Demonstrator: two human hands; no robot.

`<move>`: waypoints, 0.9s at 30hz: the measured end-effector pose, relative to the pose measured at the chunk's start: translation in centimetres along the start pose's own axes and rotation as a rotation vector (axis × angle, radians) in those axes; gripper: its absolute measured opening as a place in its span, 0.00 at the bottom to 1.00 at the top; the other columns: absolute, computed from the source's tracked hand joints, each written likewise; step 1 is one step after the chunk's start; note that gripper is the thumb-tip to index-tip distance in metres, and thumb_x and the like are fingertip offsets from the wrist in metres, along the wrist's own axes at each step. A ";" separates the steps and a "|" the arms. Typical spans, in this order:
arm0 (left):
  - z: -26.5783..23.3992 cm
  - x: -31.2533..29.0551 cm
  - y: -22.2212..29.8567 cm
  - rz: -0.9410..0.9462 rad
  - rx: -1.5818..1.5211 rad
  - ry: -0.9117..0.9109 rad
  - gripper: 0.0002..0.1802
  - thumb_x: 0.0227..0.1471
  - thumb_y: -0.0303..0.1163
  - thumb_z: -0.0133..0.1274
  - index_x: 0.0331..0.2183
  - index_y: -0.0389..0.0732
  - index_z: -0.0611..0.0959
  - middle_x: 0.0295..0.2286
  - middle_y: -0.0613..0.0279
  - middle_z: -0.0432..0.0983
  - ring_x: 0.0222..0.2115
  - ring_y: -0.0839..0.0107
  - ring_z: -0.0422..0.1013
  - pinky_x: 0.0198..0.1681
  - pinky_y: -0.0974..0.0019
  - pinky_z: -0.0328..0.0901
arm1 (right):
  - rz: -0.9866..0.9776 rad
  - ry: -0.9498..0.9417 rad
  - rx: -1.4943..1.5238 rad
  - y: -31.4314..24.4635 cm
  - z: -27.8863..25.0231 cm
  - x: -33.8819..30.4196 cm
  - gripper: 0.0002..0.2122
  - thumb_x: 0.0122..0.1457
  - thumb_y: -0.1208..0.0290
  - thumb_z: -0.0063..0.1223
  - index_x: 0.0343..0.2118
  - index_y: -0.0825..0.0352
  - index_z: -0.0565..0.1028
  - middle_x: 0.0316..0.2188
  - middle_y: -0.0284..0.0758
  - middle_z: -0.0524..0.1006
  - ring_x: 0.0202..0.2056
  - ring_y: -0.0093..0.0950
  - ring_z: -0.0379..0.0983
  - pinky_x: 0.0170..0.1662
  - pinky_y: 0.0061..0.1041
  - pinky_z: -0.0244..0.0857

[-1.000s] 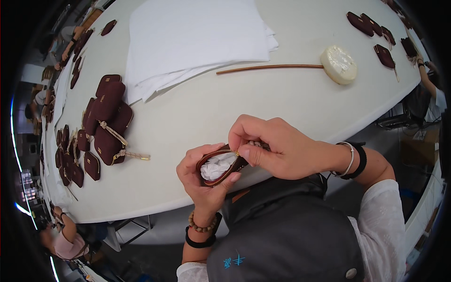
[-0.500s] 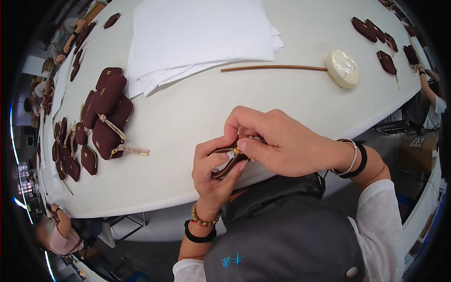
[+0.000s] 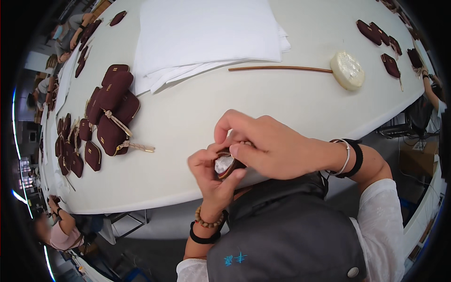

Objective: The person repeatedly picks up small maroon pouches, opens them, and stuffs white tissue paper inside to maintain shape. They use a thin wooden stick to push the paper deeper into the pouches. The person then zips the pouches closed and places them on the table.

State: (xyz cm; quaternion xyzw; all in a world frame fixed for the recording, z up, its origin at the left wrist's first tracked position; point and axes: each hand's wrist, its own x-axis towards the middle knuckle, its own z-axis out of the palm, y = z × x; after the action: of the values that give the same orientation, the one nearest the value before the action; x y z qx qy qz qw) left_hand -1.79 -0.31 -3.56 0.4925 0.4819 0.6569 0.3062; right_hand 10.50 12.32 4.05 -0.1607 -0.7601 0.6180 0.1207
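Above the near table edge, both my hands are closed on a small dark maroon zip pouch (image 3: 238,165). My left hand (image 3: 205,170) grips its near and left sides, thumb below and fingers curled above. My right hand (image 3: 268,148) pinches at the right end of the zip, where the puller is hidden by the thumb. The brass-toothed zip gapes, and crumpled white stuffing (image 3: 223,164) shows inside. To the left lies a pile of finished-looking maroon pouches (image 3: 112,91), with knotted beige cord pulls (image 3: 117,123).
A stack of white sheets (image 3: 206,33) covers the table's far middle. A brown stick (image 3: 277,69) reaches to a round, film-wrapped cream roll (image 3: 347,70). More pouches (image 3: 369,32) lie far right. Co-workers sit along the left side and at right; one person's arm (image 3: 429,89) reaches in there.
The pouch's mouth gapes wider and rounder, now showing the white stuffing. Both hands have shifted slightly left, and the right hand hides the zip puller.
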 end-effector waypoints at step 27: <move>0.5 5.0 3.3 0.360 0.709 -0.180 0.19 0.35 0.26 0.67 0.34 0.44 0.82 0.36 0.61 0.78 0.30 0.67 0.76 0.29 0.70 0.70 | 0.004 0.094 0.473 1.7 -3.9 -1.7 0.05 0.56 0.79 0.42 0.35 0.65 0.65 0.16 0.25 0.65 0.18 0.14 0.56 0.21 0.16 0.49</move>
State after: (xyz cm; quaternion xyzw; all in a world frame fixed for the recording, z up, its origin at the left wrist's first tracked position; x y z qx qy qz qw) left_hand -2.75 3.09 1.30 0.6996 0.5558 0.4473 0.0388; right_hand 13.72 15.42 3.22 -0.1580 -0.5872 0.7710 0.1892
